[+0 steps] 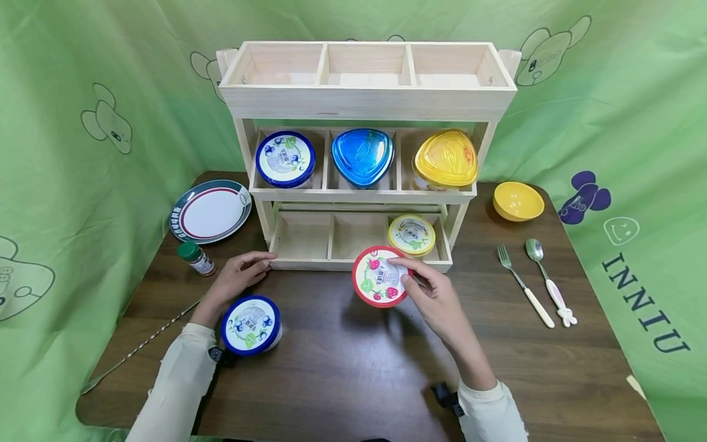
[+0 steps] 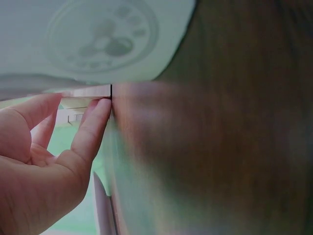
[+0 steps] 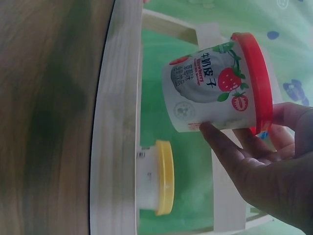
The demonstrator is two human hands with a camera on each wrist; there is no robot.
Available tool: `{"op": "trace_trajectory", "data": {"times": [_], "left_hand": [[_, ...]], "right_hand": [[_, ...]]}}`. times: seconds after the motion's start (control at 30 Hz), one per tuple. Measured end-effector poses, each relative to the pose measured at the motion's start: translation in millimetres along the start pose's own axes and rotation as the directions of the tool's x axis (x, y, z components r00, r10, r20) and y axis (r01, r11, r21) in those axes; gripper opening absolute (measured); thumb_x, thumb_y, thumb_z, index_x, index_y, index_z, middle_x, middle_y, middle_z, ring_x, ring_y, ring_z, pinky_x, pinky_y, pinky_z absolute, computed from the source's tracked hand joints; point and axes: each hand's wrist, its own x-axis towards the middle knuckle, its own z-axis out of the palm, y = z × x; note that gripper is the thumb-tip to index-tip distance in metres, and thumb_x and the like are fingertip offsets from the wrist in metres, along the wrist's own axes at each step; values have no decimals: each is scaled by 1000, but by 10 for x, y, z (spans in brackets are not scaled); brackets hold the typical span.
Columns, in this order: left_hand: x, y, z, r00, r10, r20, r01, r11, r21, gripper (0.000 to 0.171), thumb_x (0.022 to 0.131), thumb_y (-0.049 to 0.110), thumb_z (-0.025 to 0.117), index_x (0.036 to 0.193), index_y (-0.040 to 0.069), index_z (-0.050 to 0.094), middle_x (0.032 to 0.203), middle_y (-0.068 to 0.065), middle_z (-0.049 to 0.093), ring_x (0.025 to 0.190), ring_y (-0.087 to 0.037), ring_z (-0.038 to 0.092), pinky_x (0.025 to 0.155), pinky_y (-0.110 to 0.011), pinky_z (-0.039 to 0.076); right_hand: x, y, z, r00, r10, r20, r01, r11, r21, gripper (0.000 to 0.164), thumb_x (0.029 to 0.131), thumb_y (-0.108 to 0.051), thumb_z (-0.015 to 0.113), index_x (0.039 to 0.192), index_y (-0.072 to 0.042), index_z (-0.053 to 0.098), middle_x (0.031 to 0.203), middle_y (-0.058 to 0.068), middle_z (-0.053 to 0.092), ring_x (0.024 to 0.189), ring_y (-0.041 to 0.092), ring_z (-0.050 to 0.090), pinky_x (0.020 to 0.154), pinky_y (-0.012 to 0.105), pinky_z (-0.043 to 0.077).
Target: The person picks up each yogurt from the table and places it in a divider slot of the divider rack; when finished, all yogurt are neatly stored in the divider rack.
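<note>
My right hand [image 1: 436, 294] holds a white tub with a red lid [image 1: 381, 276] and strawberry pictures, raised in front of the bottom tier. In the right wrist view, the tub's side [image 3: 210, 93] shows, with fingers at its wall and lid. My left hand [image 1: 237, 279] touches the lower left front corner of the wooden shelf [image 1: 370, 101], its fingers fairly straight. A tub with a blue lid [image 1: 251, 325] stands on the table beside the left forearm. Behind the red-lidded tub, a yellow-lidded tub [image 1: 412, 235] sits in the bottom tier's right compartment.
The middle tier holds a blueberry tub [image 1: 285, 159], a blue-lidded container [image 1: 363, 158] and a yellow-lidded container [image 1: 446, 158]. At left are a plate [image 1: 215, 212] and a green-capped jar [image 1: 197, 258]; at right, a yellow bowl [image 1: 518, 201], a fork [image 1: 525, 285] and a spoon [image 1: 549, 282].
</note>
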Motion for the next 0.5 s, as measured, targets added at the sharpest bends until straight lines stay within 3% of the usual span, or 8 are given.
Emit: {"op": "trace_trajectory", "data": {"times": [0.3,0.5], "left_hand": [[7,2,0,1000,-6,-6,6,1000,8,41,116,19,55,150,-4,60,156,-24,54,132,-16,61,110,-35,50],[14,4,-6,1000,-4,3,4,1000,-5,42,116,19,56,150,-5,59,157,-24,53,129,-11,62,110,-35,50]], "right_hand": [[154,-66,157,998,5,58,-6,1000,15,37,107,0,60,141,-6,71,149,13,61,118,26,61,96,22,55],[303,-76,235,997,-22,77,21,1000,15,38,107,0,60,142,-8,71,151,9,62,122,26,60,96,23,56]]}}
